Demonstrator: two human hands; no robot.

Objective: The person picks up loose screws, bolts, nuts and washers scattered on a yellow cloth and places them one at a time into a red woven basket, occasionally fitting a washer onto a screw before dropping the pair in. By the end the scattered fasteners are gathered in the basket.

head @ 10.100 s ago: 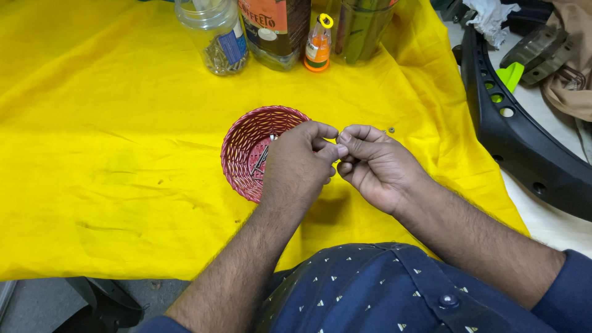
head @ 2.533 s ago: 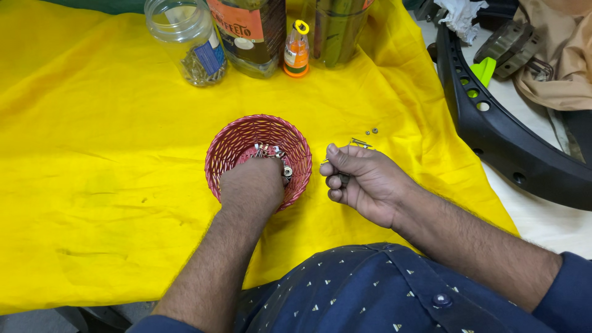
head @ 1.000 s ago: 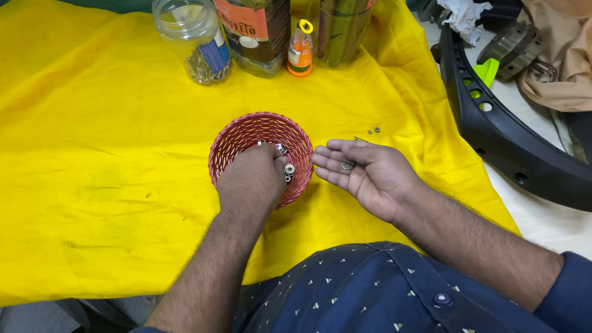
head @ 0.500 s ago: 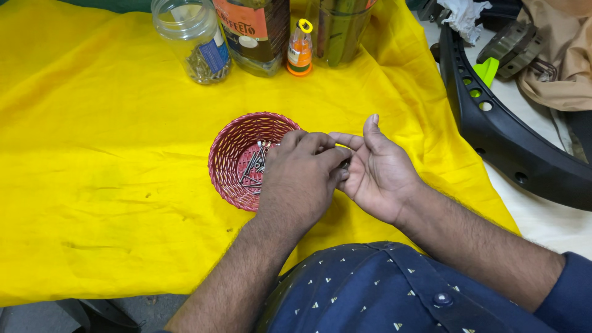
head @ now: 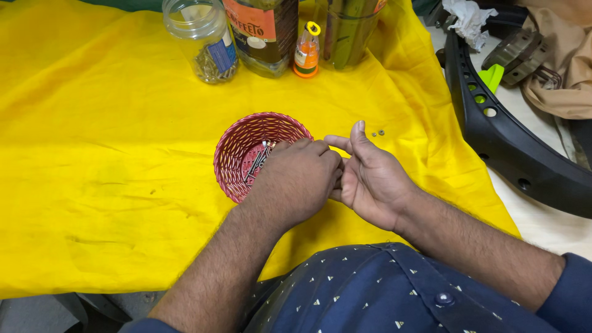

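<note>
Two hands meeting, left hand [head: 296, 182] overlapping basket [head: 237, 148] rim (right hand [head: 373, 179] beside).

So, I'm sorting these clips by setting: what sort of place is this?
Probably a home or small workshop bench for sorting hardware: a yellow cloth covers it, a red basket holds screws, a jar holds more, and a black plastic panel lies alongside.

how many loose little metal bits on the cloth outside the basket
2. Both small metal pieces lie side by side on the yellow cloth, just beyond the right hand fingertips. More may be hidden under the left hand or between the hands.
</note>
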